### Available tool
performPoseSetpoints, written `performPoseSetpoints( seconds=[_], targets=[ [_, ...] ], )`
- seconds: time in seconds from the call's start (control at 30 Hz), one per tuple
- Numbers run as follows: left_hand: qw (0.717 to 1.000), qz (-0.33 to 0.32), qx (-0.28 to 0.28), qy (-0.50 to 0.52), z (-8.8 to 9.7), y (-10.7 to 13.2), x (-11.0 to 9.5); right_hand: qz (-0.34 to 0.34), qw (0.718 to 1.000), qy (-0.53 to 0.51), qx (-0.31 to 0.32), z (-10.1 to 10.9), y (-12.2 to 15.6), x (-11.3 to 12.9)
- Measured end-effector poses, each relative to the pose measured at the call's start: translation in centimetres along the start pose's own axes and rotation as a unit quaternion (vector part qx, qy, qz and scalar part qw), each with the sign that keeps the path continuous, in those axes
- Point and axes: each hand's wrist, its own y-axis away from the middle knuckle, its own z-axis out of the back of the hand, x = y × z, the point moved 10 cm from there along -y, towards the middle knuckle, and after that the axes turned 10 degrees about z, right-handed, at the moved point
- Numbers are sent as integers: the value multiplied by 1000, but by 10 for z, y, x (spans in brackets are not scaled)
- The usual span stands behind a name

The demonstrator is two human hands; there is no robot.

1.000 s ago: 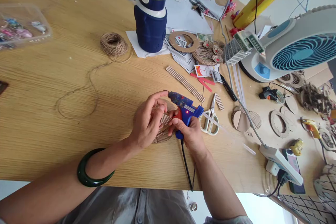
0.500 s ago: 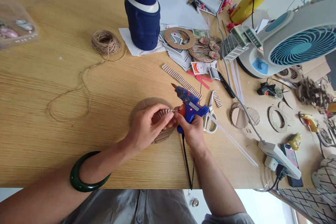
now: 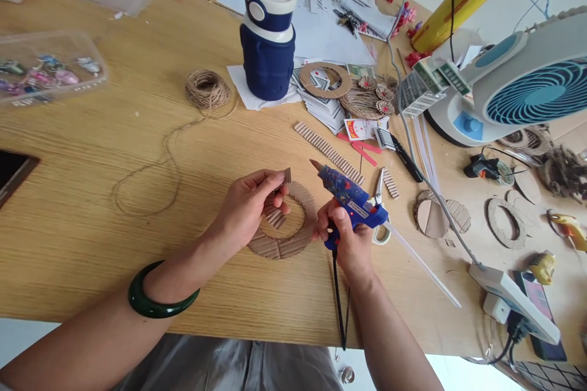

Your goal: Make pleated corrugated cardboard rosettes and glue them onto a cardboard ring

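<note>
My left hand (image 3: 250, 204) pinches a small piece of corrugated cardboard (image 3: 276, 215) just above a cardboard ring (image 3: 293, 241) that lies on the wooden table (image 3: 92, 208). A green bangle (image 3: 156, 299) sits on that wrist. My right hand (image 3: 346, 238) grips a blue hot glue gun (image 3: 351, 198) to the right of the ring. Its nozzle points up and to the left, clear of the cardboard. A clear glue stick pokes out of the gun's rear, and its black cord runs off the table's front edge.
White-handled scissors (image 3: 380, 208) lie behind the glue gun. A corrugated strip (image 3: 328, 153), a twine ball (image 3: 207, 88), a blue bottle (image 3: 267, 30), a desk fan (image 3: 518, 85), a power strip (image 3: 513, 302) and cardboard rings (image 3: 507, 223) crowd the table. A plastic box (image 3: 46, 67) stands far left.
My right hand has drawn the glue gun back to the right, away from my left hand. My left hand has lifted the small cardboard piece, uncovering the ring.
</note>
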Motion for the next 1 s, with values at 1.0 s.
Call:
performPoseSetpoints(
  seconds=[1.0],
  targets=[
    [998, -47, -11, -43, 4, -3, -10, -120, 993, 11, 10, -1, 6, -25]
  ],
)
